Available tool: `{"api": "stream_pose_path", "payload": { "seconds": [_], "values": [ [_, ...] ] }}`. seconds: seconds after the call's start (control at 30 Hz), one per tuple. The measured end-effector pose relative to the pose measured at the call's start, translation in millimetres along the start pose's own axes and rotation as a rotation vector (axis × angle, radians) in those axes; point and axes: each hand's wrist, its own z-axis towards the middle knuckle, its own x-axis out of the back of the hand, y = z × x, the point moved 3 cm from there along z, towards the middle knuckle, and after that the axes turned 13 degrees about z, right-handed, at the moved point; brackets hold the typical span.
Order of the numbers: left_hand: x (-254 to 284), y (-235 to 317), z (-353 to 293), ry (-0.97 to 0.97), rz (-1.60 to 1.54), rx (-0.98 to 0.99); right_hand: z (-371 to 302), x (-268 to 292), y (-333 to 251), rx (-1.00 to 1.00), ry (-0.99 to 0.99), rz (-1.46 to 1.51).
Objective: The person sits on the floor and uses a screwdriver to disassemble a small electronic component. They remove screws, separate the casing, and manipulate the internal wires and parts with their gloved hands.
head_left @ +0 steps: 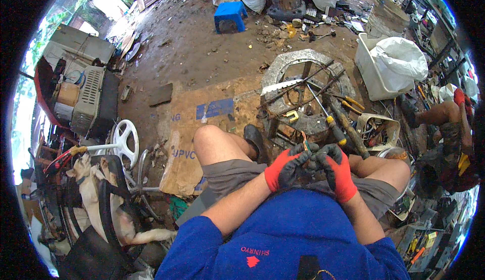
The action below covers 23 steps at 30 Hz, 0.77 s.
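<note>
My left hand (287, 169) and my right hand (336, 168), both in red gloves with black palms and fingers, meet above my lap. The left fingers pinch a small, thin piece (305, 139) with orange and greenish strands that look like wires. Beside it the right fingers are closed together; what lies between them is hidden. Just beyond my hands stands a round grey metal frame (277, 72). A screwdriver (335, 130) with a yellow and black handle leans on it, near a white blade (279, 86) and orange-handled pliers (353, 104).
A white bin (369, 80) holding a white sack (401, 60) stands at far right. Nearer is a small tub (391, 123) of scraps. Flattened cardboard (184, 106) covers the ground ahead. At left a dog (96, 189) lies on a chair. Another person's leg (438, 113) shows at right.
</note>
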Motion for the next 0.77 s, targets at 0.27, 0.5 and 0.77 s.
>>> {"api": "stream_pose_path", "payload": {
  "seconds": [0.27, 0.5, 0.77],
  "values": [
    [17.9, -2.4, 3.8, 0.057, 0.309, -0.093, -8.7, -43.0, -30.3, 0.158, -0.091, -0.308],
    [9.9, -2.4, 0.8, 0.073, 0.185, -0.018, -7.7, -31.8, -19.7, 0.122, -0.016, -0.407],
    [2.6, -0.4, -0.1, -0.016, 0.074, -0.035, -3.2, -15.5, -15.8, 0.096, -0.049, -0.218]
  ]
}}
